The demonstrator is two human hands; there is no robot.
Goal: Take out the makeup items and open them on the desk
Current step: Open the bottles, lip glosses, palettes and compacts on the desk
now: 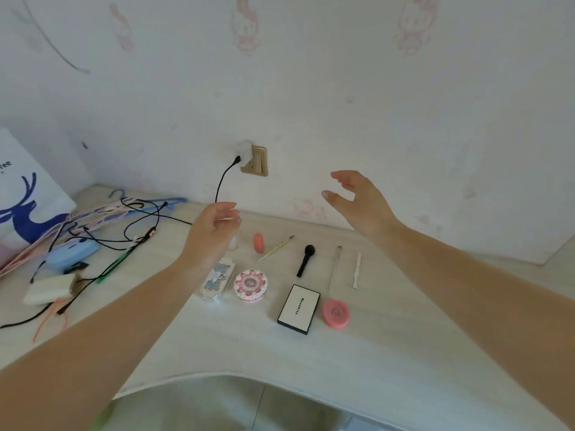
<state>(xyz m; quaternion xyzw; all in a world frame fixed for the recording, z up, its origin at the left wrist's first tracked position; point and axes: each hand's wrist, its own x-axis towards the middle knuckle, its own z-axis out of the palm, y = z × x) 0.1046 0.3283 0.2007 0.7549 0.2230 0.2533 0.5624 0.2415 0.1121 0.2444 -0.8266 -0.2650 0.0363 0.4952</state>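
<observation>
Both hands, left [214,231] and right [357,197], hover empty with loosely spread fingers above closed makeup items [250,286] mid-counter [404,353]; a careless reach could knock the round compact [335,313] toward the front edge

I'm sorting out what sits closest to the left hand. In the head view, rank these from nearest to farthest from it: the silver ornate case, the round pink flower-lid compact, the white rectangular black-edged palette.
From the left hand:
1. Silver ornate case, just below the wrist.
2. Round pink flower-lid compact, to the case's right.
3. White rectangular black-edged palette, farther right, toward the desk's front.
</observation>
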